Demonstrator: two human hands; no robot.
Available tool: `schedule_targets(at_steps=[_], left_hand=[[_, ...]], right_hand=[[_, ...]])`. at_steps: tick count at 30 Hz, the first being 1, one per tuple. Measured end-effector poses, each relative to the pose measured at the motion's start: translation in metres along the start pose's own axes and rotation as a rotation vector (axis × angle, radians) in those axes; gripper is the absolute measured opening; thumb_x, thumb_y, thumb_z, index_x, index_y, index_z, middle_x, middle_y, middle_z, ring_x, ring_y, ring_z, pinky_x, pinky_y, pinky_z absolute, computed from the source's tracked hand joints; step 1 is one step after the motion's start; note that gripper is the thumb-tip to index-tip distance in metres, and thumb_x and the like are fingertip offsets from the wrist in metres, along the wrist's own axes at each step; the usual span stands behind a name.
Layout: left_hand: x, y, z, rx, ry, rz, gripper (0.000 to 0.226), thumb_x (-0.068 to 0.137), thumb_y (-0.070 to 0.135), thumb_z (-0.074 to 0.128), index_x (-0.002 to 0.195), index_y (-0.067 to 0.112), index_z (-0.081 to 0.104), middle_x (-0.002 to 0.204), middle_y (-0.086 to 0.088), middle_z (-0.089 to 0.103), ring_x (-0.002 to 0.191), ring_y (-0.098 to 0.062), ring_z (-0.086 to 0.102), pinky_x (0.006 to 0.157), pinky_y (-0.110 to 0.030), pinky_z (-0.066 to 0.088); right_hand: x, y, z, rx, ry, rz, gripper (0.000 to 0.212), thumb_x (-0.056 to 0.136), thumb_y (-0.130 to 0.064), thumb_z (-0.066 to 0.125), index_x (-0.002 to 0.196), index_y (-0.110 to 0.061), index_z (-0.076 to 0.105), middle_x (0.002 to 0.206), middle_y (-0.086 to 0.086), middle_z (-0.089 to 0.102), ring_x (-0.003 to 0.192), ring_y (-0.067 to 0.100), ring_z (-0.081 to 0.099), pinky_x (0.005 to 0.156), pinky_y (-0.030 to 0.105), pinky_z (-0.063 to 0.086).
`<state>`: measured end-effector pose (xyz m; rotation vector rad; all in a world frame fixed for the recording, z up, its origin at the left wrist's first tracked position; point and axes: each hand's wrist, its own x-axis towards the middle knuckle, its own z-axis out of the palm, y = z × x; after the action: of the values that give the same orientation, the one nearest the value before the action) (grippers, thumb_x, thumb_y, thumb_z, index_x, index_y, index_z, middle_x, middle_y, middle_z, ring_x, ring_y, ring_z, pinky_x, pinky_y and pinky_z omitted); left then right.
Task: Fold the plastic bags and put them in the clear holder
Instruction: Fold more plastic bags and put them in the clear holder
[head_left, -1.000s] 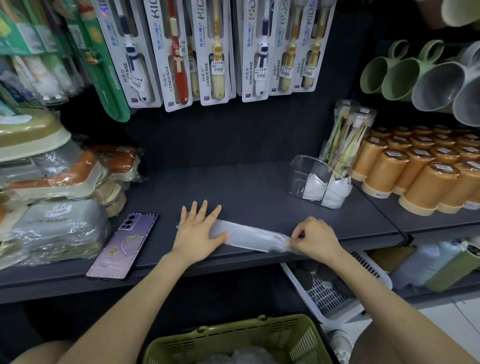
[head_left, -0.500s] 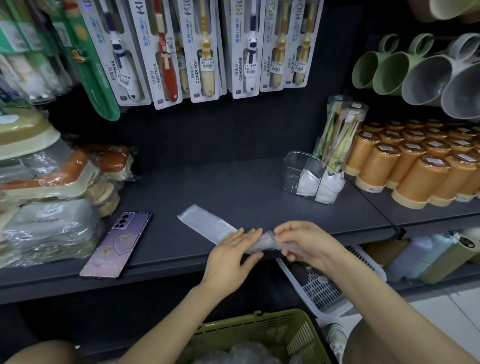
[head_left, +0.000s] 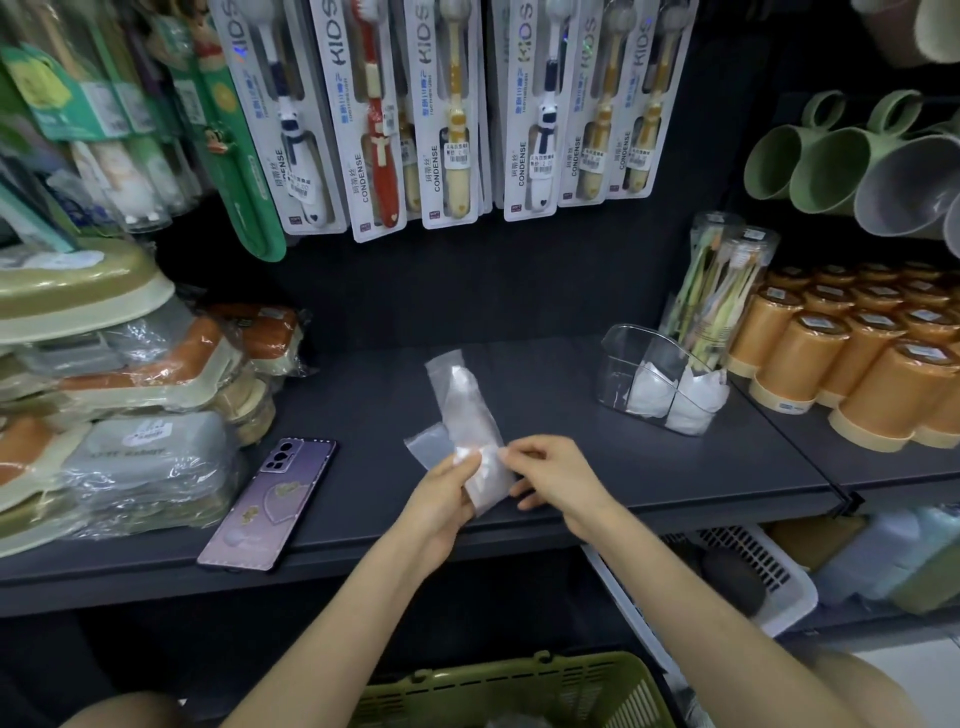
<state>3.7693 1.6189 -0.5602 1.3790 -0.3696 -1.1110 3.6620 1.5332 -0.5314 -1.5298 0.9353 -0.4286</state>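
A long, narrow strip of folded translucent plastic bag (head_left: 464, 410) stands up from the dark shelf (head_left: 649, 467), its near end bent over. My left hand (head_left: 441, 493) holds that near end from the left, and my right hand (head_left: 550, 475) pinches it from the right, both just above the shelf's front edge. The clear holder (head_left: 623, 364) sits on the shelf to the right, with two folded white bags (head_left: 675, 395) inside it.
A purple phone (head_left: 270, 501) lies on the shelf at the left, beside stacked wrapped boxes (head_left: 130, 415). Orange cups (head_left: 857, 353) crowd the right. Toothbrush packs (head_left: 441, 114) hang above. A green basket (head_left: 519, 691) sits below, and a white basket (head_left: 727, 571) under the shelf.
The bag strip lay flat across the shelf; now both hands have come together at its near end, and it points away from me with the corner folded over.
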Motion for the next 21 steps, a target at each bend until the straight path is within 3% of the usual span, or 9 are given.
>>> schedule_targets(at_steps=[7, 13, 18, 21], left_hand=[[-0.001, 0.001, -0.010, -0.094, -0.086, 0.029, 0.024, 0.103, 0.011, 0.041, 0.115, 0.004, 0.060, 0.106, -0.015, 0.072, 0.101, -0.028, 0.069, 0.087, -0.038, 0.052], [0.001, -0.002, -0.010, -0.086, -0.076, 0.029, 0.025, 0.101, 0.007, 0.042, 0.123, 0.005, 0.056, 0.108, -0.014, 0.072, 0.101, -0.026, 0.069, 0.084, -0.037, 0.054], [0.007, 0.005, -0.012, -0.116, -0.055, -0.003, 0.033, 0.097, 0.006, 0.051, 0.129, 0.012, 0.051, 0.116, -0.015, 0.067, 0.100, -0.027, 0.069, 0.084, -0.045, 0.057], [0.013, 0.014, -0.015, -0.093, 0.008, -0.012, 0.031, 0.095, 0.008, 0.056, 0.125, 0.011, 0.050, 0.115, -0.015, 0.066, 0.095, -0.027, 0.069, 0.072, -0.039, 0.058]], right_hand=[[0.009, 0.013, 0.013, 0.041, 0.026, 0.040, 0.009, 0.091, -0.012, 0.063, 0.088, -0.005, 0.068, 0.066, 0.009, 0.060, 0.047, 0.010, 0.050, 0.039, 0.020, 0.037], [0.014, 0.015, 0.006, 0.062, -0.038, 0.143, 0.012, 0.089, -0.012, 0.067, 0.092, 0.000, 0.067, 0.063, 0.006, 0.060, 0.040, 0.007, 0.048, 0.036, 0.019, 0.033], [0.016, 0.015, 0.000, -0.005, -0.032, 0.141, 0.004, 0.085, -0.005, 0.067, 0.084, -0.003, 0.064, 0.060, 0.005, 0.052, 0.038, 0.006, 0.038, 0.037, 0.018, 0.026], [0.018, 0.015, -0.003, -0.075, -0.049, 0.134, 0.004, 0.084, -0.001, 0.066, 0.082, -0.004, 0.063, 0.059, 0.005, 0.049, 0.037, 0.007, 0.034, 0.037, 0.018, 0.023]])
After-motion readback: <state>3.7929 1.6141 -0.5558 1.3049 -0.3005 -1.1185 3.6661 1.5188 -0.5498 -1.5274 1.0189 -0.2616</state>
